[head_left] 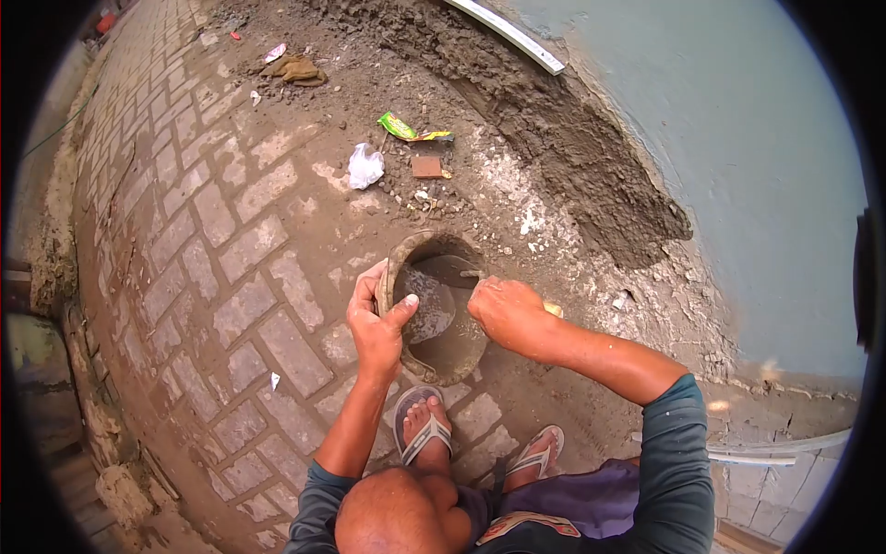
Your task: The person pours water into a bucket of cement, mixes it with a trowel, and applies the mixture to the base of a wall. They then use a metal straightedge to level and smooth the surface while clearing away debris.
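Observation:
A mud-caked bucket (406, 247) is tilted so that its mouth faces me, with wet grey material (429, 309) inside. My left hand (377, 328) is closed on the left side of the rim, thumb over the edge. My right hand (509, 316) is closed around the handle of a trowel at the right side of the mouth. The yellowish end of the trowel handle (553, 309) shows behind the hand, and its metal shank (472, 273) reaches into the bucket. Most of the blade is hard to make out in the dark interior.
Dirty brick paving (245, 305) spreads to the left. Beyond the bucket lie a white plastic bag (365, 166), a green wrapper (406, 129) and a reddish tile piece (426, 167). A dirt bank (591, 175) runs along the grey wall (738, 185) at right. My sandalled feet (429, 429) stand close below.

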The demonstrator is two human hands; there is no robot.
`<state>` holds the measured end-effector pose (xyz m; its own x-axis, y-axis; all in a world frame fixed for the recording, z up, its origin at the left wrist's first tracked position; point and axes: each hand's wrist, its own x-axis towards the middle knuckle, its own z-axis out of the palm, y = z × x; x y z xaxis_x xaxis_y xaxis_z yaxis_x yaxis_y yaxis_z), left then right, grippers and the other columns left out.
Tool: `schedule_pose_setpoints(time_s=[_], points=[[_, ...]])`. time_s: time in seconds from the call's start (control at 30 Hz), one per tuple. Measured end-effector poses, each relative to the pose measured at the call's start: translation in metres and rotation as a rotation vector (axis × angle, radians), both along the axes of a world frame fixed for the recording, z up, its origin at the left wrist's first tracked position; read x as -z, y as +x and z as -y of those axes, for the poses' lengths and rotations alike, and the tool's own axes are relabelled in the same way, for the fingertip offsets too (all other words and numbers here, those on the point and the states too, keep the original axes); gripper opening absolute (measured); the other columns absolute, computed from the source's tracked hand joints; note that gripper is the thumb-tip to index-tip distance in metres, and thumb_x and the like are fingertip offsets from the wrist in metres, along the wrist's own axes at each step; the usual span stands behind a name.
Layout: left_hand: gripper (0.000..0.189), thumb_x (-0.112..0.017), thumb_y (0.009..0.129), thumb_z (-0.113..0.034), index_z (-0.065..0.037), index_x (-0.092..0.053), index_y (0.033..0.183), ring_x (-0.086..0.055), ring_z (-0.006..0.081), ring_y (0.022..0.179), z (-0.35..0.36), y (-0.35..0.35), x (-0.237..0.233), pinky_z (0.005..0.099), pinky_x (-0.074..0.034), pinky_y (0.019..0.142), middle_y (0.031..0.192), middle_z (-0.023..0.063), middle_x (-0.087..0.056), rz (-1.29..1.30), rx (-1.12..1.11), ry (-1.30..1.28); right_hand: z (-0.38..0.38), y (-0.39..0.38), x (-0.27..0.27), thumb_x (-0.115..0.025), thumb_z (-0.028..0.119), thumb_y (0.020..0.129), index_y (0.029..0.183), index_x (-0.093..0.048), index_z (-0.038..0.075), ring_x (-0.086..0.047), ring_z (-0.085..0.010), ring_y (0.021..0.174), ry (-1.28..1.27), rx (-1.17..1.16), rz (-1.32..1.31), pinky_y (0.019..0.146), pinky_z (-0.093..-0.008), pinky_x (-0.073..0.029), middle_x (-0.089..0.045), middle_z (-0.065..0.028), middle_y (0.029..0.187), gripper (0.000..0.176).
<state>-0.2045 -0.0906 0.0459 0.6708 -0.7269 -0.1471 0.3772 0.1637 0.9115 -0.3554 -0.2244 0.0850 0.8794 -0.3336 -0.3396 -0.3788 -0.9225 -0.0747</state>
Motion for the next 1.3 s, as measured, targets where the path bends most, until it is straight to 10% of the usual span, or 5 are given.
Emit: schedule_pose_setpoints(time_s=[0.37,0.47,0.73,1.07,1.3], points=[[0.032,-0.076,0.075,-0.001,-0.002,-0.059,0.102,-0.058,0.0115,0.097,-0.001,-0.007,0.004,0.0279,-0.045,0.090,0.111,0.0050,-0.063,-0.204,-0.013,-0.074,0.024,-0.063,-0.008,-0.055,0.035,0.095,0.110,-0.064,-0.006,-0.066,-0.0420,0.090,1.029,0.524,-0.256,0.081,-0.0473,-0.051,-0.066,-0.0287,0.092,0.044],[0.030,-0.071,0.079,0.005,-0.001,-0.058,0.105,-0.062,0.0139,0.090,-0.009,0.007,0.018,0.0291,-0.050,0.086,0.102,0.0061,-0.066,-0.296,-0.073,-0.041,0.020,-0.072,0.014,-0.054,0.035,0.096,0.107,-0.064,-0.006,-0.066,-0.0371,0.083,0.666,0.265,0.144,0.078,-0.0451,-0.051,-0.066,-0.0239,0.084,0.044],[0.025,-0.061,0.085,0.004,-0.003,-0.055,0.108,-0.067,0.0211,0.088,-0.026,0.061,0.036,0.0347,-0.057,0.079,0.104,0.0118,-0.067,-0.411,-0.305,-0.159,0.065,0.007,-0.051,-0.050,0.032,0.100,0.093,-0.060,0.002,-0.058,-0.0100,0.058,1.087,0.509,0.091,0.053,-0.0285,-0.049,-0.062,-0.0040,0.076,0.032],[0.028,-0.060,0.086,0.006,-0.001,-0.054,0.113,-0.066,0.0221,0.092,-0.036,0.101,0.048,0.0352,-0.055,0.083,0.109,0.0134,-0.066,-0.418,-0.403,-0.105,0.256,0.083,-0.054,-0.050,0.029,0.101,0.103,-0.057,-0.001,-0.051,-0.0067,0.051,1.201,0.872,0.838,0.040,-0.0197,-0.044,-0.058,-0.0025,0.074,0.031],[0.035,-0.059,0.082,0.010,0.000,-0.053,0.115,-0.066,0.0228,0.094,-0.031,0.104,0.037,0.0355,-0.055,0.084,0.110,0.0144,-0.065,-0.434,-0.377,-0.030,0.183,0.011,-0.064,-0.050,0.027,0.101,0.103,-0.058,0.000,-0.054,-0.0076,0.052,1.071,0.924,0.592,0.041,-0.0212,-0.044,-0.060,-0.0028,0.074,0.028]])
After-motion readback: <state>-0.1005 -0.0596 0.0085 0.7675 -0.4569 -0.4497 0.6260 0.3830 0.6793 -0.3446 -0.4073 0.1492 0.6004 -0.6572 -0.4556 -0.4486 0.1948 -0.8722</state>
